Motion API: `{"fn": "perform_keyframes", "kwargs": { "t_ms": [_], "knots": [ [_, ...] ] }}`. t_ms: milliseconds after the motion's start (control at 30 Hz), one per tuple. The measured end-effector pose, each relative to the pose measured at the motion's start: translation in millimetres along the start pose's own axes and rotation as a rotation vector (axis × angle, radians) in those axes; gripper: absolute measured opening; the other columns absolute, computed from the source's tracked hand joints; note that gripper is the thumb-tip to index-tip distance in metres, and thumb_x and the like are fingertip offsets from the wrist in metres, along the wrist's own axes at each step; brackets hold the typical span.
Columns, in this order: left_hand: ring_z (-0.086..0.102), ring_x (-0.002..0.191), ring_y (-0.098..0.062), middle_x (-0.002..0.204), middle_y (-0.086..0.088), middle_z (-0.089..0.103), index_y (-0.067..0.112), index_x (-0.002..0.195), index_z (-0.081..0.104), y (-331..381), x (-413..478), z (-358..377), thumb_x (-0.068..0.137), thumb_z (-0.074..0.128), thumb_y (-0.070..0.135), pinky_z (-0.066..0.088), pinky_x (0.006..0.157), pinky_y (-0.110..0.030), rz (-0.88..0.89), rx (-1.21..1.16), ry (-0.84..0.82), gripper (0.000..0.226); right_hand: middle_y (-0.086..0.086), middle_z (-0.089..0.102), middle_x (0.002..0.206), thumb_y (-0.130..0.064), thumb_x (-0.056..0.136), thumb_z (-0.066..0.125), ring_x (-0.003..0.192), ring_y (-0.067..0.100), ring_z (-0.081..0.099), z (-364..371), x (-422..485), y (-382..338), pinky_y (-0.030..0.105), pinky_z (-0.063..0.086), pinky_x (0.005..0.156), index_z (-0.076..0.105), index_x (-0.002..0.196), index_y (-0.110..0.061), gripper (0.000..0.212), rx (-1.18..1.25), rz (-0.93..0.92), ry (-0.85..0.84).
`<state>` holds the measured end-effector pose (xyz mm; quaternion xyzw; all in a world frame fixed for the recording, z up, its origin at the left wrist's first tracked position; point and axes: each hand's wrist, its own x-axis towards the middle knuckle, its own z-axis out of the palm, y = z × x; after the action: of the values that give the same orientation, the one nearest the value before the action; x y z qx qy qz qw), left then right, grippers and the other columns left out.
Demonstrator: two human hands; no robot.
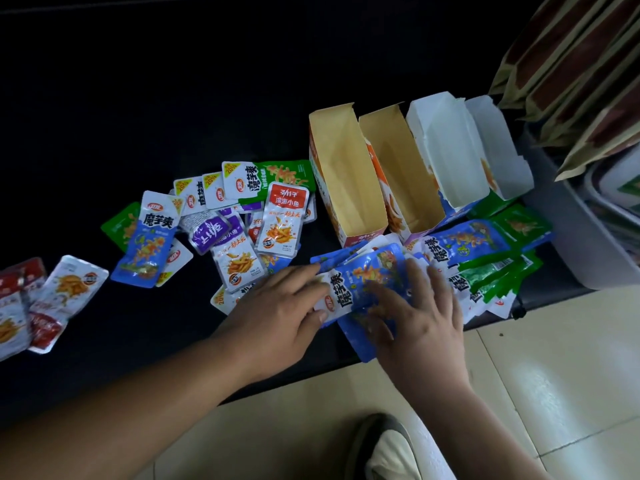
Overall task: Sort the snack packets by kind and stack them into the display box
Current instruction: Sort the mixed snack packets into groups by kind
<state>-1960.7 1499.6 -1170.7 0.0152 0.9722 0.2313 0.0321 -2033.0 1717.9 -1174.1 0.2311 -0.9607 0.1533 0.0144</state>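
A small stack of blue snack packets (360, 278) lies near the front edge of the dark table. My left hand (280, 306) touches the stack's left side with thumb and fingers. My right hand (419, 306) presses flat on top of it, fingers spread. Behind the stack stand several empty display boxes: a brown-lined one (346, 181), a second one (405, 174) and two white-lined ones (446, 150). Green packets (498, 271) lie to the right. Mixed white, purple, blue and green packets (242, 216) are scattered to the left.
Red and white packets (41, 299) lie at the far left. A grey bin (571, 244) stands at the right, with large brown bags (571, 64) above it. Beige floor tiles (554, 375) and my shoe (384, 445) show below the table edge.
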Motion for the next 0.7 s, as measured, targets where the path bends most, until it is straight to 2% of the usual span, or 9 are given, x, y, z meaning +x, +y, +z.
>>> {"fn": "perform_keyframes", "kwargs": {
  "t_ms": [133, 267, 333, 400, 467, 533, 567, 600, 700],
  "knots": [
    [0.046, 0.142, -0.02, 0.155, -0.001, 0.05, 0.024, 0.136, 0.063, -19, -36, -16, 0.098, 0.047, 0.048, 0.041, 0.113, -0.035, -0.021, 0.064, 0.035, 0.048, 0.021, 0.051, 0.149, -0.027, 0.08, 0.079, 0.141, 0.049, 0.038, -8, 10, -5, 0.067, 0.037, 0.109, 0.071, 0.124, -0.026, 0.045, 0.059, -0.021, 0.079],
    [0.047, 0.143, -0.029, 0.155, -0.008, 0.05, 0.021, 0.135, 0.063, -58, -58, -30, 0.094, 0.054, 0.039, 0.049, 0.109, -0.05, -0.11, 0.214, 0.079, 0.046, 0.016, 0.06, 0.138, -0.027, 0.088, 0.073, 0.134, 0.044, 0.049, -5, 20, -47, 0.056, 0.047, 0.106, 0.072, 0.121, -0.015, 0.036, 0.262, -0.154, 0.072],
    [0.036, 0.15, -0.035, 0.161, -0.013, 0.042, 0.023, 0.147, 0.052, -73, -63, -33, 0.091, 0.056, 0.045, 0.042, 0.114, -0.057, -0.196, 0.318, 0.007, 0.06, 0.012, 0.06, 0.139, -0.029, 0.089, 0.07, 0.134, 0.039, 0.052, 6, 21, -71, 0.052, 0.05, 0.104, 0.07, 0.125, -0.016, 0.038, 0.336, -0.212, -0.02],
    [0.018, 0.157, -0.038, 0.169, -0.015, 0.024, 0.031, 0.159, 0.03, -83, -65, -33, 0.091, 0.044, 0.06, 0.025, 0.122, -0.06, -0.243, 0.387, -0.093, 0.075, 0.011, 0.059, 0.143, -0.034, 0.087, 0.066, 0.137, 0.037, 0.05, 17, 26, -87, 0.053, 0.052, 0.104, 0.068, 0.129, -0.018, 0.045, 0.364, -0.252, -0.099],
    [-0.001, 0.16, -0.035, 0.174, -0.01, 0.002, 0.041, 0.162, 0.011, -88, -66, -33, 0.089, 0.025, 0.07, 0.007, 0.127, -0.058, -0.27, 0.364, -0.168, 0.08, 0.011, 0.049, 0.154, -0.037, 0.088, 0.064, 0.146, 0.035, 0.04, 25, 38, -99, 0.054, 0.047, 0.11, 0.06, 0.14, -0.021, 0.055, 0.346, -0.267, -0.196],
    [-0.011, 0.16, -0.03, 0.172, -0.003, -0.012, 0.045, 0.162, 0.001, -93, -68, -34, 0.086, 0.012, 0.076, 0.002, 0.128, -0.054, -0.295, 0.317, -0.214, 0.083, 0.011, 0.032, 0.165, -0.04, 0.092, 0.064, 0.153, 0.035, 0.026, 30, 59, -110, 0.054, 0.043, 0.114, 0.048, 0.15, -0.026, 0.062, 0.277, -0.279, -0.265],
    [-0.007, 0.16, -0.03, 0.173, -0.002, -0.01, 0.044, 0.162, 0.005, -97, -72, -33, 0.087, 0.012, 0.076, 0.005, 0.129, -0.053, -0.293, 0.307, -0.21, 0.082, 0.012, 0.021, 0.169, -0.043, 0.094, 0.062, 0.156, 0.035, 0.019, 33, 73, -116, 0.053, 0.04, 0.116, 0.042, 0.154, -0.03, 0.065, 0.237, -0.27, -0.293],
    [0.004, 0.16, -0.031, 0.173, -0.004, 0.002, 0.042, 0.162, 0.016, -101, -75, -33, 0.089, 0.018, 0.074, 0.014, 0.128, -0.054, -0.272, 0.31, -0.183, 0.08, 0.012, 0.009, 0.172, -0.046, 0.097, 0.059, 0.158, 0.035, 0.009, 33, 87, -122, 0.052, 0.036, 0.119, 0.033, 0.158, -0.034, 0.068, 0.196, -0.239, -0.34],
    [0.046, 0.146, -0.033, 0.158, -0.01, 0.048, 0.03, 0.144, 0.057, -110, -94, -30, 0.092, 0.043, 0.064, 0.044, 0.113, -0.053, -0.227, 0.335, -0.06, 0.063, 0.005, -0.015, 0.172, -0.057, 0.1, 0.049, 0.158, 0.033, -0.012, 35, 115, -138, 0.048, 0.018, 0.127, 0.013, 0.163, -0.041, 0.074, 0.092, -0.135, -0.552]
  ]
}}
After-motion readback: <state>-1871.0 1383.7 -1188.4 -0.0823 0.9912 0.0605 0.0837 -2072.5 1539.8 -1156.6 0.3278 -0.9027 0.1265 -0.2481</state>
